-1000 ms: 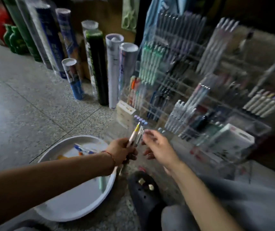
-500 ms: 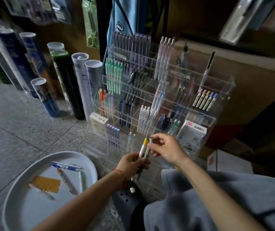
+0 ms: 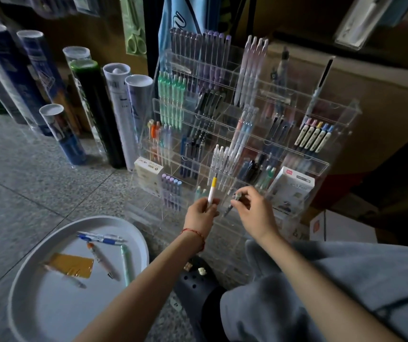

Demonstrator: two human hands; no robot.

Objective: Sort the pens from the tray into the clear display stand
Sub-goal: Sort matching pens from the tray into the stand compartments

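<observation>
Both hands are working in front of the clear display stand (image 3: pixel 343 112); the left hand (image 3: pixel 200 215) is gripping a white pen with a yellow band (image 3: pixel 212 191), curled round its lower end and holding it upright against the stand's lower rows; the right hand (image 3: pixel 256 214) is pinching a dark pen (image 3: pixel 230 207) between thumb and fingertips, tilting it with the tip pointing down and to the left, just beside the left hand; a red string bracelet (image 3: pixel 194 233) is circling the left wrist. The stand is rising in tiers behind the hands, its compartments carrying groups of green, purple, white and dark pens, with a white box (image 3: pixel 293 191) sitting in the lower right; a round white tray (image 3: pixel 25 267) is lying on the speckled floor (image 3: pixel 37 181) to the left, holding two blue pens (image 3: pixel 101 238), an orange-tipped pen (image 3: pixel 101 260), a pale green pen (image 3: pixel 127 265) and a yellow packet (image 3: pixel 70 265); rolled tubes (image 3: pixel 91 107) are standing upright beside the stand; a dark clog (image 3: pixel 198 287) and grey trousers (image 3: pixel 321 292) are filling the foreground.
</observation>
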